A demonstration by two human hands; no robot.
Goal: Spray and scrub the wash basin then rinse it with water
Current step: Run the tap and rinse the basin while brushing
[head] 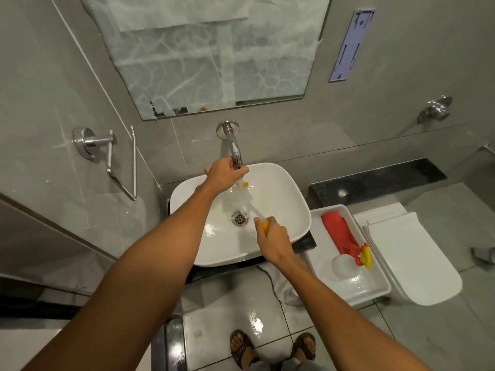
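A white wash basin (281, 199) sits on a dark counter, its drain (239, 218) near the middle. A chrome wall tap (232, 145) reaches out over it. My left hand (223, 173) is closed around the tap's outlet end. Water runs down from there into the bowl. My right hand (272, 238) grips the yellow handle of a white scrub brush (245, 198), whose bristle head is held under the stream above the drain. A red spray bottle (341, 235) with a yellow nozzle lies in a white tray (375, 286) to the basin's right.
A covered mirror (214, 54) hangs above the tap. A chrome towel holder (107, 156) is on the left wall. A white toilet (412, 253) stands right of the tray. A white round lid (345, 266) lies in the tray. My sandalled feet (270, 346) stand on wet tiles.
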